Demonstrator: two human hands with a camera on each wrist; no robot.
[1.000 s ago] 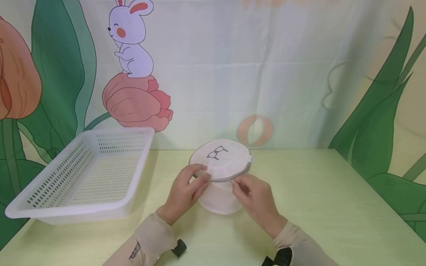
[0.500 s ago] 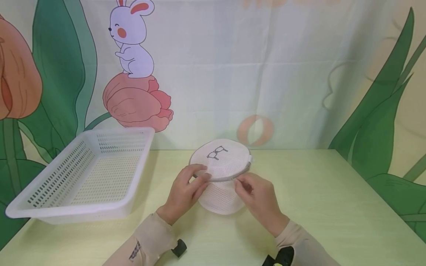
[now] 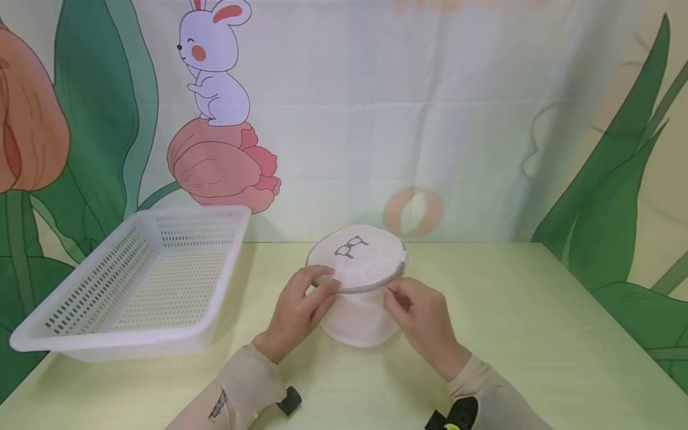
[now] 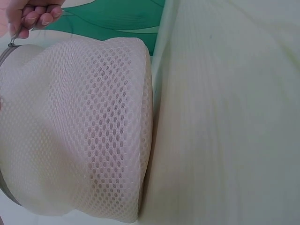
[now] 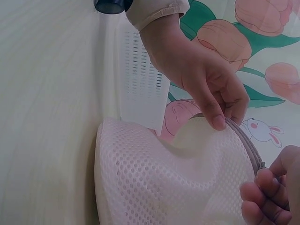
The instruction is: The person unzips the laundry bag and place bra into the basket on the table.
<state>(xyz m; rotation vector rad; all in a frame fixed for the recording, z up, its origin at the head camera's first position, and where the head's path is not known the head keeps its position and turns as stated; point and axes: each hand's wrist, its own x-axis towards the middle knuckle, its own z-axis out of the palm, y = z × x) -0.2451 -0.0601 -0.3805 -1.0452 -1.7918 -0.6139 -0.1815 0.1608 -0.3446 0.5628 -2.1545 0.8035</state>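
Observation:
A round white mesh laundry bag (image 3: 359,322) stands on the table, its flat top printed with a pair of glasses. A grey zipper (image 5: 246,143) runs round the top edge. My left hand (image 3: 298,307) grips that edge on the left, thumb in front and fingers over the top. On the right side of the front edge, my right hand (image 3: 421,316) pinches the zipper pull (image 4: 12,42) between thumb and curled fingers. Mesh sides sag in soft folds in both wrist views. The bag's inside is hidden.
To the left stands a white plastic basket (image 3: 217,298) with slotted walls, apart from the bag. The pale green table (image 3: 537,334) reaches back to a printed cloth backdrop (image 3: 473,119) with a rabbit and tulips.
My right hand has slid a little to the right along the bag's front edge with the zipper pull. The left hand and the bag stay in place.

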